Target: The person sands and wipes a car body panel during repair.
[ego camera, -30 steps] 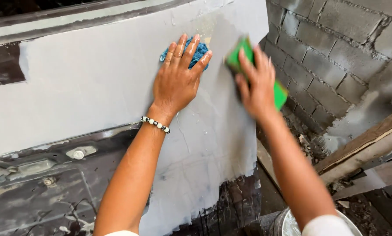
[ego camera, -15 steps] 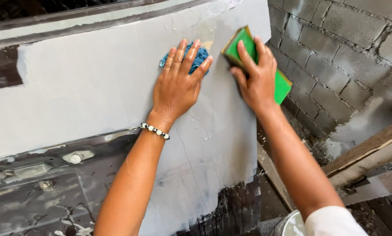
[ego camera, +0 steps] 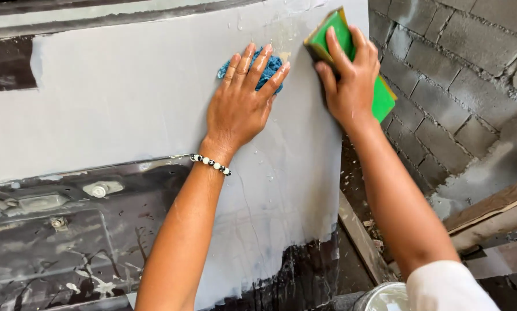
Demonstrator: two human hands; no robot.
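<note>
Sliding upward since the earlier frames, the right hand (ego camera: 353,86) now carries the green sanding block (ego camera: 350,57) to the top right corner of the grey primed panel (ego camera: 126,109), fingers clamped over it. Beside it, the left hand (ego camera: 241,103) lies flat and spread, pressing a blue cloth (ego camera: 270,66) against the wet surface. Work appears to be reaching the panel's right edge beside the block wall (ego camera: 460,75).

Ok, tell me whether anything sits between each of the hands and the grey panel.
Yes, under both. A blue cloth lies beneath the fingers of the left hand, pressed flat on the grey panel. A green sanding block sits under the right hand, near the panel's right edge. Nothing else visible intervenes.
</note>
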